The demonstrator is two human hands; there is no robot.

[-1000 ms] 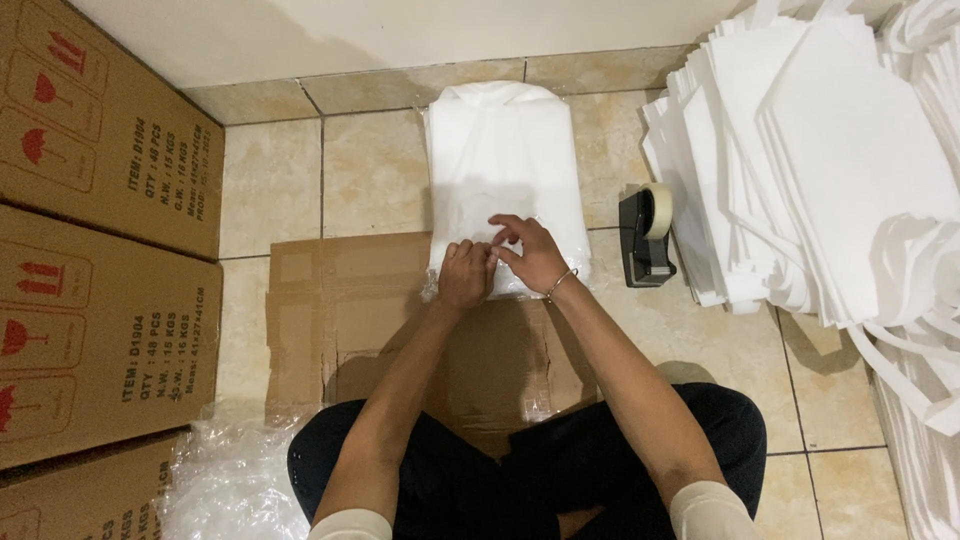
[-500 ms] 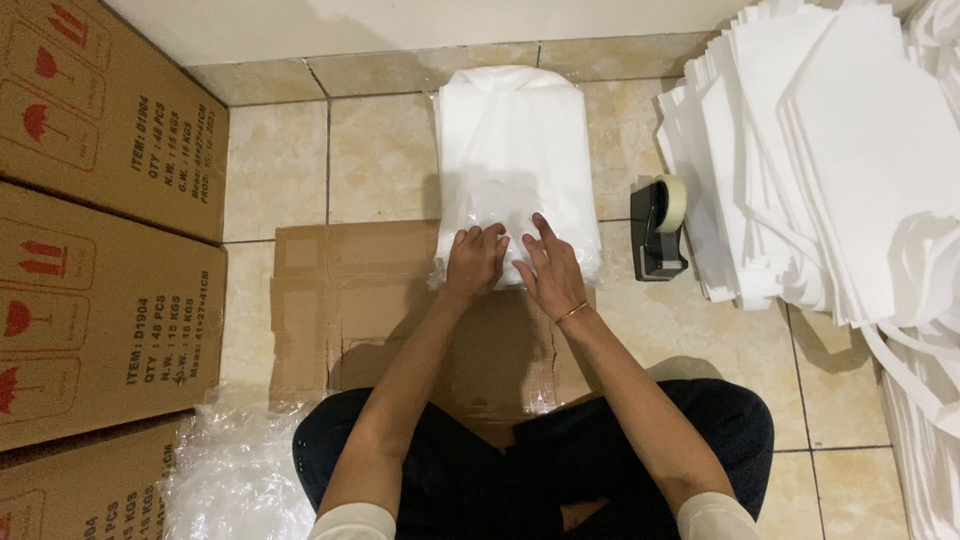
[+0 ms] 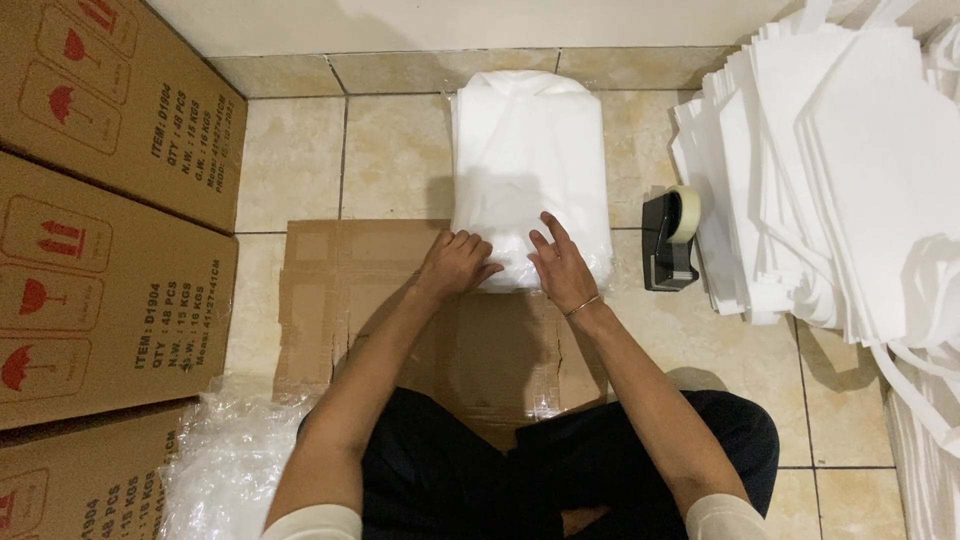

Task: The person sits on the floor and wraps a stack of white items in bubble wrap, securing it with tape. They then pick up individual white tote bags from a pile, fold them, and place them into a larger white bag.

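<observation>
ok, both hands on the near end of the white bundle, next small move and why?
Probably reach the right hand to the tape dispenser: the white bundle lies wrapped, the left hand presses its near edge, and the dispenser sits just right.

White plastic-wrapped bundle (image 3: pixel 530 180) on tiles; brown red-marked cartons (image 3: pixel 100 260) stacked at left

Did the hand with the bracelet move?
Yes. The right hand slid down the white bundle toward its near edge, fingers now spread flat, judged against the tape dispenser.

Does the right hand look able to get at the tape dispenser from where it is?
Probably yes: the right hand rests on the white bundle, and only bare tile lies between it and the tape dispenser.
</observation>
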